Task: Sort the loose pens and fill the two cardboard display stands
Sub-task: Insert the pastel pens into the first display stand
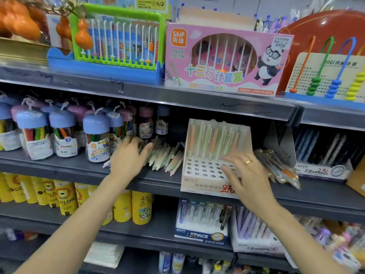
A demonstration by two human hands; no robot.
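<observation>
right hand (pixel 244 173) fingers spread on cardboard stand (pixel 207 175); left hand (pixel 128 157) spread over loose pens (pixel 166 155).

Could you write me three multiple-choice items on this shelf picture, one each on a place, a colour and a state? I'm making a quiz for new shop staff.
1. Where do the loose pens lie?
A. left of the white stand
B. on the top shelf
C. inside the stand

2. What colour are the caps of the front jars?
A. red
B. blue
C. black

3. How full are the front holes of the white stand?
A. all filled
B. mostly empty
C. taped over

Answers: 1 A, the pile lies between the left hand and the stand. 2 B, the domed caps are blue. 3 B, pens stand only in the back rows; the right hand covers some holes.
</observation>
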